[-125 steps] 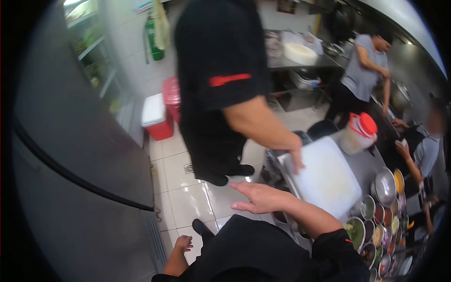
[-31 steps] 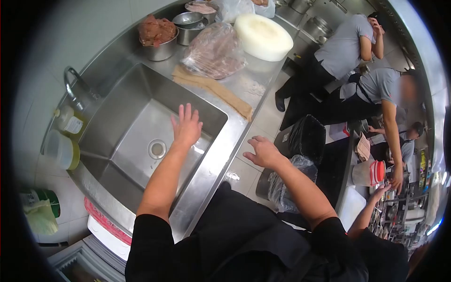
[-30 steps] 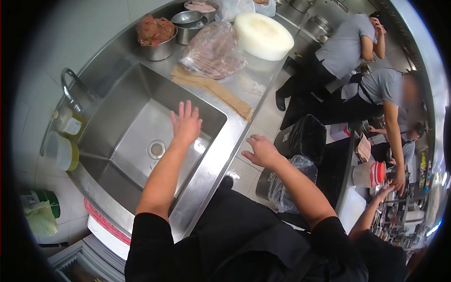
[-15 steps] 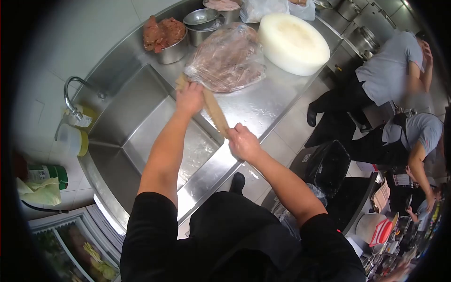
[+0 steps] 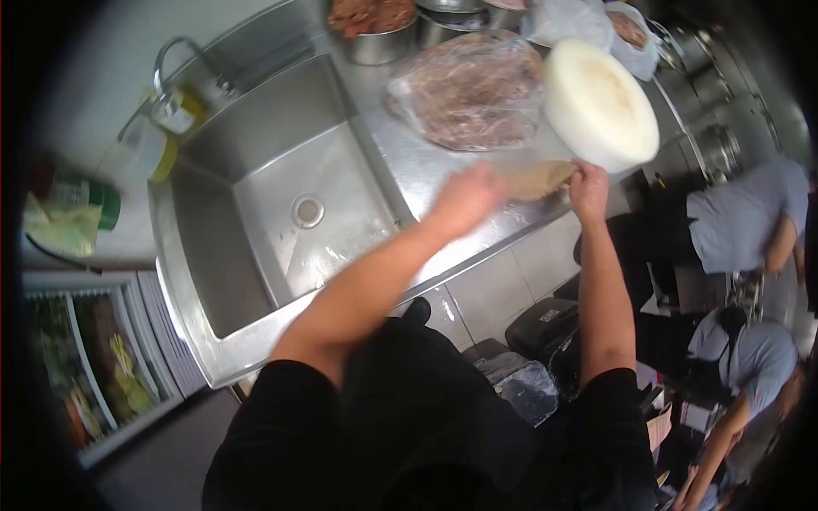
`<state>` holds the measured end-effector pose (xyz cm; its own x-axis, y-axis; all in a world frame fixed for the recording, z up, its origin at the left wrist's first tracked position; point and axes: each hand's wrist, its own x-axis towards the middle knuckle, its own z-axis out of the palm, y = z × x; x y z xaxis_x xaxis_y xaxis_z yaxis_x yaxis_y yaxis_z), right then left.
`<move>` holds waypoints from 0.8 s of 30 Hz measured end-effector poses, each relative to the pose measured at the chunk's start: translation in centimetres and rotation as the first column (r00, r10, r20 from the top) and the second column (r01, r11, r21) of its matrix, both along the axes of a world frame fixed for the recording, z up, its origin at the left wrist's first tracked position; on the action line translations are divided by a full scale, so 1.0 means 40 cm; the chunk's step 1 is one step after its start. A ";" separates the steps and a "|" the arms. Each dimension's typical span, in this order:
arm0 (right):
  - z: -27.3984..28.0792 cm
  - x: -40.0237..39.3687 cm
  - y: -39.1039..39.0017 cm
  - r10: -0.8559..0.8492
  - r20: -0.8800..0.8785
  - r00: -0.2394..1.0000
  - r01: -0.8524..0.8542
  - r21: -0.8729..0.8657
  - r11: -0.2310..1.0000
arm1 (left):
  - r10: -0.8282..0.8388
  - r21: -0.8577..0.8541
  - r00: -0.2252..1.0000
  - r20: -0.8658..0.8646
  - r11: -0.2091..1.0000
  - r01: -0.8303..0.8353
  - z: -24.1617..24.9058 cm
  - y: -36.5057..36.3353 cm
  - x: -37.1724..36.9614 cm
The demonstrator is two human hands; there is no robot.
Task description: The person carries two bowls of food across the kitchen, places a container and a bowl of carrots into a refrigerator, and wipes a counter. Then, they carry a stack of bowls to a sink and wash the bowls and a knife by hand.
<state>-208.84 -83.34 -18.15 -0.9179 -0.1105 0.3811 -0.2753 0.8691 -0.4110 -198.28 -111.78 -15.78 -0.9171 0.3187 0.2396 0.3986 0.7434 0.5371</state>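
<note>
In the head view, a crumpled tan strip, cloth or paper, is stretched between my hands above the steel counter. My right hand is closed on its right end. My left hand, blurred by motion, is at its left end with the fingers seemingly closed round it. Just beyond lies a clear plastic bag of meat, apart from both hands. A thick round white chopping block stands beside the bag, close behind my right hand.
To the left is a steel sink with a curved faucet. A metal pot of raw meat and white plastic bags stand at the back. Two people in grey shirts are on the right, near a black bin.
Both hands have moved right along the counter with the tan strip, away from the sink's edge. My left hand has left the neck of the meat bag. The camera view has shifted.
</note>
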 end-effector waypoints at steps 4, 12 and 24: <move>-0.058 0.020 -0.036 0.062 0.168 0.984 -0.120 0.363 0.924 | 0.063 -0.246 0.997 0.046 0.968 -0.050 -0.105 0.181 0.122; 0.002 0.273 -0.252 0.555 0.257 0.791 -0.612 0.313 0.726 | 0.205 -0.212 0.977 0.053 0.959 -0.190 -0.060 -0.077 0.432; 0.015 0.721 -0.837 0.935 0.351 -0.052 -0.997 -0.069 -0.030 | 0.883 -0.689 0.416 0.216 0.440 -0.576 0.009 -0.684 1.095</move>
